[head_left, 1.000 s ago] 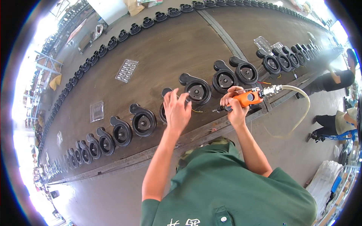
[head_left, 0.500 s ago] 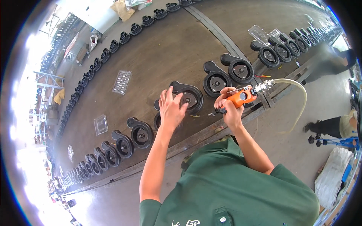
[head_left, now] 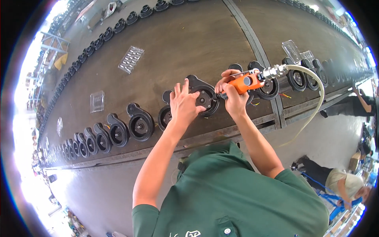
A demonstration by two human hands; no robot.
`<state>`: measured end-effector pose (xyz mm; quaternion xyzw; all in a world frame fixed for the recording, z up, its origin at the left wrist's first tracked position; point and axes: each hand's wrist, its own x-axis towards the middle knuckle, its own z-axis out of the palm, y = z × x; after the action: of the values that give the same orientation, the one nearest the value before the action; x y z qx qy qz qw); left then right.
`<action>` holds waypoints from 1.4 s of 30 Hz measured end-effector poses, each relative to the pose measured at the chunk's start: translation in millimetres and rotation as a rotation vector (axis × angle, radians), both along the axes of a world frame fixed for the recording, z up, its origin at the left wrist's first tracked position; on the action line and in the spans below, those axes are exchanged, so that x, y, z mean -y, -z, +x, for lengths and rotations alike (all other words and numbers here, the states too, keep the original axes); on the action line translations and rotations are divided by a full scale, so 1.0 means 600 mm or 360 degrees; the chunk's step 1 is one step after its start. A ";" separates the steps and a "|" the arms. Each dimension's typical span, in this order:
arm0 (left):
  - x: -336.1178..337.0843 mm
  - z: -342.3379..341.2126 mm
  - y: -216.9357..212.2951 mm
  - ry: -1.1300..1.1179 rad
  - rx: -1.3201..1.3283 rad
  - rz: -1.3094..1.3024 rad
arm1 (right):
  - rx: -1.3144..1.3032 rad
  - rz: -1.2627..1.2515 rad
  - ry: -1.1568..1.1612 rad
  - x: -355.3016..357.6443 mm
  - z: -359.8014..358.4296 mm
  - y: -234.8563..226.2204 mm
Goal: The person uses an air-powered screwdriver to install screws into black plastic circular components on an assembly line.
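Green shirt fills the near foreground, and from it two bare forearms reach up to a long dark table (head_left: 205,43). Left hand (head_left: 185,104) lies spread, fingers open, on a black snail-shaped housing (head_left: 203,98) at the table's near edge, while the right hand (head_left: 233,96) is wrapped tight around an orange air screwdriver (head_left: 242,83) trailing a pale hose (head_left: 316,85). That housing looks rigid and fairly heavy, best steadied by its rim; matching housings (head_left: 118,132) line the table beyond.

Orange air screwdriver (head_left: 241,83), black blower housings (head_left: 203,98), dark brown belt (head_left: 189,43), pale cream hose (head_left: 316,91), green shirt (head_left: 237,197)
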<state>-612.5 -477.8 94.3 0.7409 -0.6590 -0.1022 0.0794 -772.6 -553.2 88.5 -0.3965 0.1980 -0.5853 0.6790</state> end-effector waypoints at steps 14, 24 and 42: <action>0.006 -0.017 0.002 -0.0119 0.0164 0.0231 | -0.0394 -0.0094 -0.0065 0.011 0.040 0.023; 0.012 -0.017 0.004 -0.0129 0.0193 0.0295 | -0.0364 -0.0207 -0.0041 0.036 0.064 0.018; 0.018 -0.003 -0.007 -0.0068 0.0170 0.0367 | -0.0418 -0.0242 -0.0133 0.049 0.083 0.024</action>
<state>-614.3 -488.7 98.3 0.7634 -0.6302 -0.1360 -0.0394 -722.8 -582.7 74.3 -0.5277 0.2237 -0.5130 0.6390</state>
